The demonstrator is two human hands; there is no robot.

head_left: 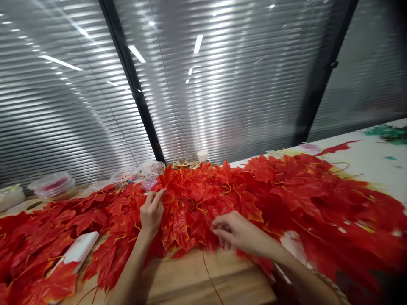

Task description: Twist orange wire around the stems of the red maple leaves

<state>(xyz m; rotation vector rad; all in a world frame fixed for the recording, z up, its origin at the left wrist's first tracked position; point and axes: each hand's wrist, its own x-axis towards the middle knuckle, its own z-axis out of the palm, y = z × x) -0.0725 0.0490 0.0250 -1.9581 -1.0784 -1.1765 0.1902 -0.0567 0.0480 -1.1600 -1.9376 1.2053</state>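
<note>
A thick heap of red artificial maple leaves (203, 192) with yellow stems spreads across the table in front of me. My left hand (151, 214) is at the left-middle of the heap, thumb and fingers pinched on the edge of an upright red maple leaf (168, 177). To the right, my right hand (230, 231) hovers low over the front of the heap with its fingers curled together. What lies between those fingertips is hidden and slightly blurred. A thin reddish cord (210, 275) runs from the heap's front edge toward me over the wooden board (178, 279).
A white box-like object (79, 250) lies among leaves at left. Behind stand stacked clear plastic tubs (52, 186), a bag with colourful beads (127, 178) and a white paper cup (202, 156). Green pieces (391, 133) lie on the white table at far right. Glass with blinds (222, 93) bounds the back.
</note>
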